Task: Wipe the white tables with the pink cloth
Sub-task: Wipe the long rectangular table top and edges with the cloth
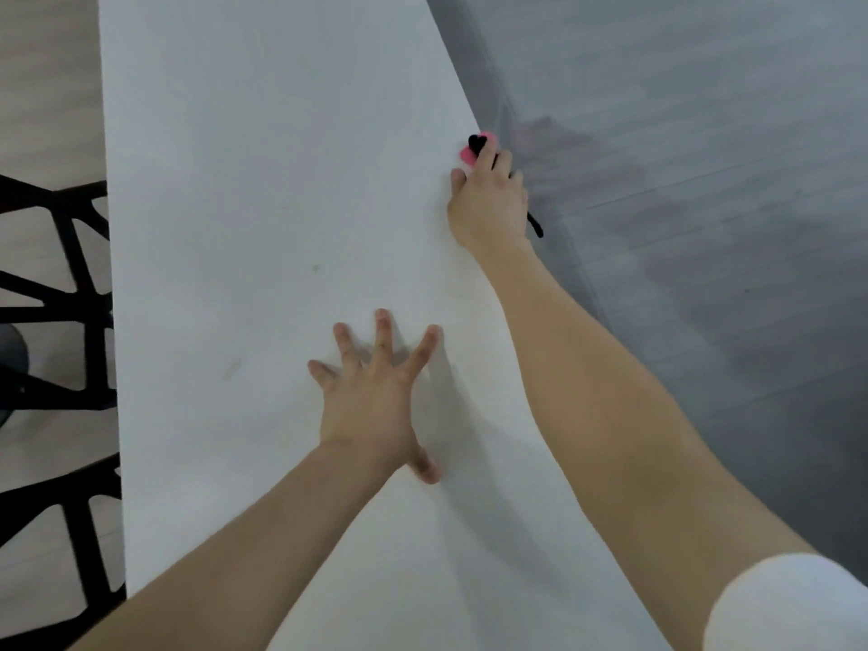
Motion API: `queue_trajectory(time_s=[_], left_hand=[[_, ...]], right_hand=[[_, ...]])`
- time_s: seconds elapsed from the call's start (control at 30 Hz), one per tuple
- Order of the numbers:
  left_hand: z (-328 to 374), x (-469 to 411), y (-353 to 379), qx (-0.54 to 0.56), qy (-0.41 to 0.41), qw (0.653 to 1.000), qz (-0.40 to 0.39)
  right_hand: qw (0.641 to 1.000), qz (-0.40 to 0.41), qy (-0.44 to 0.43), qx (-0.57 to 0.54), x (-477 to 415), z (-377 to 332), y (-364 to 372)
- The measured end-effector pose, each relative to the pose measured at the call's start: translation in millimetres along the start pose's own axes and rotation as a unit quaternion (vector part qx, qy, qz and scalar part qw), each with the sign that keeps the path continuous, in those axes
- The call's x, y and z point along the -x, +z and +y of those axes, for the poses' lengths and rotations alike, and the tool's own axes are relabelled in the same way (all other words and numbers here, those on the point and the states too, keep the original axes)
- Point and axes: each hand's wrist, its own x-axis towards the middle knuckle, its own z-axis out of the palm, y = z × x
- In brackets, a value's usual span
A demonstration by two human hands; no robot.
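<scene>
A long white table fills the middle of the head view. My right hand is stretched out to the table's right edge and grips the pink cloth, of which only a small pink part with a black patch shows past my fingers. A black strip hangs out below that hand. My left hand lies flat on the tabletop nearer to me, fingers spread wide, holding nothing.
Black chairs with open lattice backs stand along the table's left edge on a light floor. To the right of the table runs a grey glass-like wall close to the edge. A few faint marks show on the tabletop.
</scene>
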Motion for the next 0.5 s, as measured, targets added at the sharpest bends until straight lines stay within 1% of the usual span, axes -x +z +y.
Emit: queue_trajectory(time_s=[0.1, 0.2, 0.37, 0.43, 0.5], left_hand=[[1.9, 0.0, -3.2, -0.015, -0.004, 1.0, 0.0], [3.6, 0.7, -6.8, -0.023, -0.011, 1.0, -0.008], [6.2, 6.1, -17.9, -0.017, -0.02, 0.999, -0.032], [6.6, 10.0, -20.3, -0.016, -0.023, 0.999, -0.032], [8.6, 16.5, -22.9, -0.017, -0.018, 0.999, -0.026]], right_hand=[[1.0, 0.009, -0.003, 0.012, 61.6, 32.5, 0.4], [1.0, 0.018, 0.014, 0.001, 154.3, 70.9, -6.2], [0.995, -0.027, 0.085, -0.033, 334.1, 143.6, -36.0], [0.995, -0.034, 0.095, -0.027, 368.0, 154.2, -41.0], [0.995, -0.029, 0.09, -0.018, 358.5, 148.5, -40.1]])
